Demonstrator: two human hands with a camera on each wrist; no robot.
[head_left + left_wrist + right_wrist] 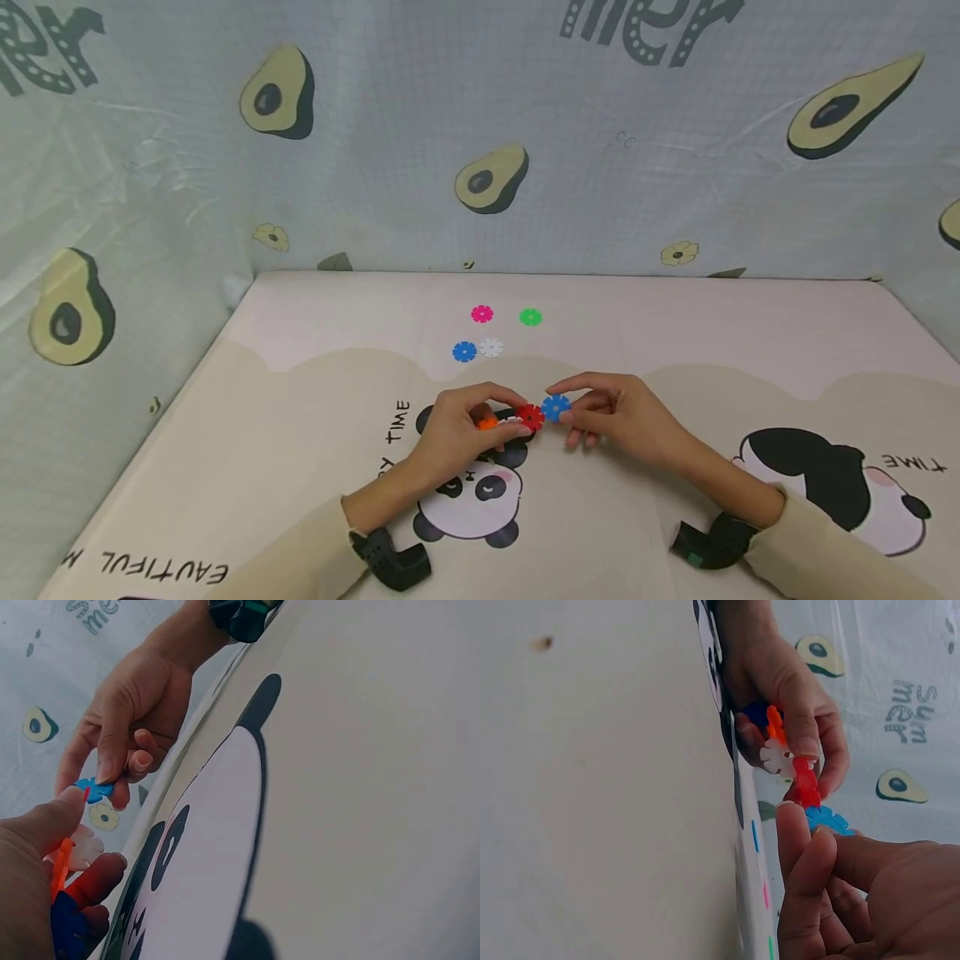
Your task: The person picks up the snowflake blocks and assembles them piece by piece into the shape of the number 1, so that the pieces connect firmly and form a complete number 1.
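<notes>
My left hand (452,423) pinches a short chain of notched plastic snowflake discs. In it a red disc (531,417) comes at the right end, then a white disc (777,758), an orange disc (487,423) and a dark blue disc (68,928), partly hidden by the fingers. Between thumb and fingertips my right hand (632,417) holds a lighter blue disc (556,407), its edge right at the red one's edge. Both hands are above the panda print (471,508) on the tablecloth.
Farther back on the table lie a pink disc (482,314), a green disc (531,317), another blue disc (464,352) and another white disc (491,347). An avocado-print curtain (375,192) hangs behind the table and along its sides.
</notes>
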